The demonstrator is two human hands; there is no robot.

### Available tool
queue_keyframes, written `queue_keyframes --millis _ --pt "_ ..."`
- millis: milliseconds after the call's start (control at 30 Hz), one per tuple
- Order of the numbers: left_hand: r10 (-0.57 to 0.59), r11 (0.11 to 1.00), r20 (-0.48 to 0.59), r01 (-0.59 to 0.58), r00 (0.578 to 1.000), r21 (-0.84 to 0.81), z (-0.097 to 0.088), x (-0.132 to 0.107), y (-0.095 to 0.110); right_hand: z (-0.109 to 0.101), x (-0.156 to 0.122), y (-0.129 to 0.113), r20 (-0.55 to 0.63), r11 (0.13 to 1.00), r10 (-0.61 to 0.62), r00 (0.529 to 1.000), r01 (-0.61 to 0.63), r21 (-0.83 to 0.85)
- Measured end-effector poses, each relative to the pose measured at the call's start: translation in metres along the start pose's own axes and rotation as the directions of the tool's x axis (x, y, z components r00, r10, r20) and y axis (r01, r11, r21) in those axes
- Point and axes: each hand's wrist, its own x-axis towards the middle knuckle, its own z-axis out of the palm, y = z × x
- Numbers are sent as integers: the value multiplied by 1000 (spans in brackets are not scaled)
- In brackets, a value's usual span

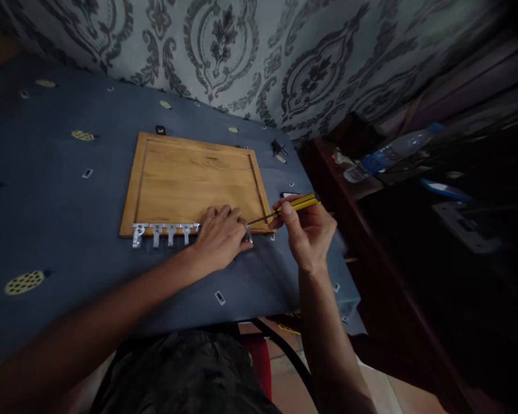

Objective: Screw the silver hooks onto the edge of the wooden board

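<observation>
A wooden board [194, 178] with a raised frame lies flat on the cloth-covered table. Along its near edge runs a silver metal hook rail [171, 231] with several hooks hanging over the edge. My left hand [222, 236] presses down on the rail's right part, fingers over the top and thumb by the last hook, hiding some hooks. A yellow-and-black screwdriver [300, 203] is gripped in my right hand [308, 233], its shaft pointing left. The tip meets the rail's right end beside my left fingers; any screw there is too small to make out.
A blue tablecloth [69, 218] with pineapple prints covers the table. Small black items [279, 148] lie beyond the board's far right corner. To the right, a dark wooden surface holds a plastic bottle [392, 152] lying tilted. Patterned wallpaper [224, 46] rises behind.
</observation>
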Motion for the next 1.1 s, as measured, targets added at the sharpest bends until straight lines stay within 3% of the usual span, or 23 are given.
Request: queue_keyframes --millis 700,1100 --pt "-13 1000 20 13 1000 -19 -4 0 2 -1 -7 4 25 997 69 997 -68 -19" --pt "-22 1000 72 23 997 -9 -8 1 3 2 -8 11 68 999 36 997 -34 -32"
